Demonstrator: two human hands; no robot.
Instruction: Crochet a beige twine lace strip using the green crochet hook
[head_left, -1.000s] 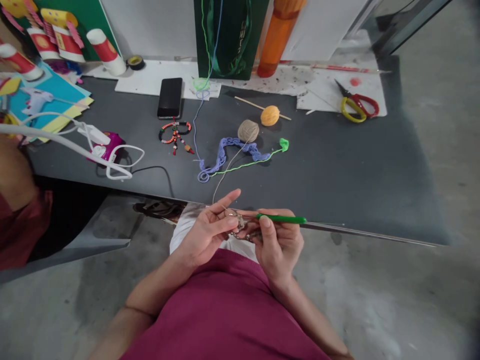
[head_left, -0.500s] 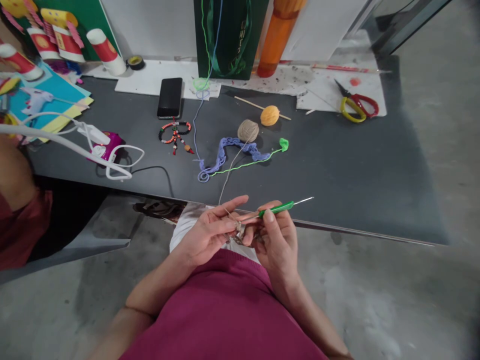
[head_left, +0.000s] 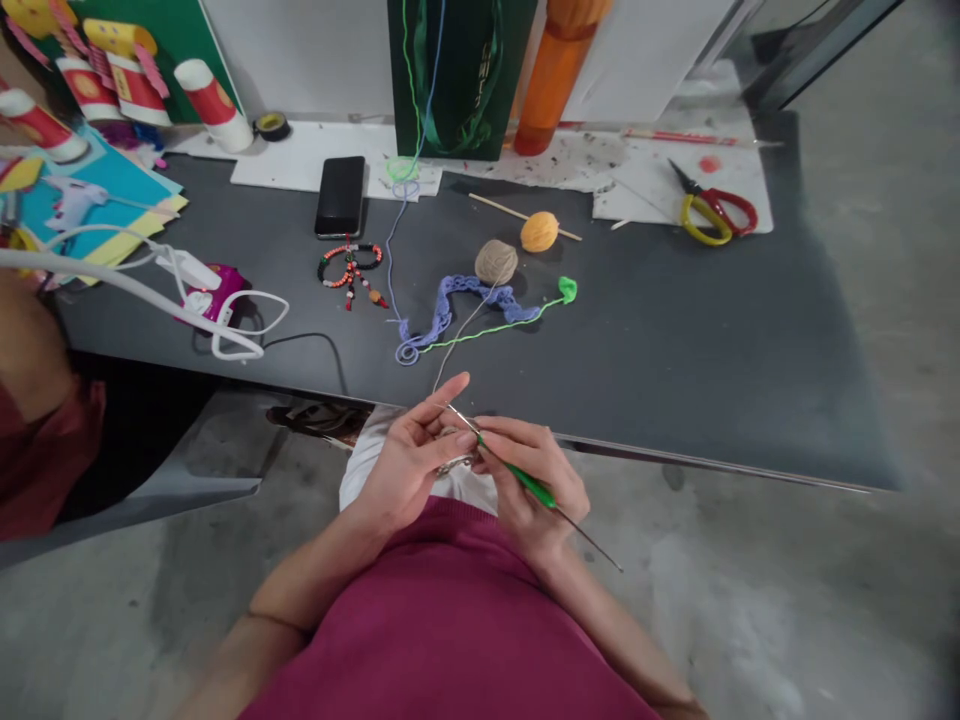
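Observation:
My left hand (head_left: 409,462) pinches a small beige crochet piece (head_left: 448,462) in front of my chest, forefinger raised with the beige strand running over it. My right hand (head_left: 529,480) grips a green-handled crochet hook (head_left: 525,480); its metal tip points up-left toward my left forefinger and its tail points down-right. The strand leads up to a beige yarn ball (head_left: 496,261) on the dark table (head_left: 675,330). Both hands hover just off the table's near edge.
On the table lie an orange yarn ball (head_left: 540,231) on a stick, a purple crochet strip (head_left: 457,300) with green yarn, a beaded charm (head_left: 349,268), a phone (head_left: 340,195), scissors (head_left: 712,210) and a green bag (head_left: 456,75). Another person's arm (head_left: 30,370) is at left, beside white cables (head_left: 187,290).
My right hand has swung the hook round: its handle pointed right and up before, now the handle lies down-right with the tip at my left forefinger. My left hand stays put.

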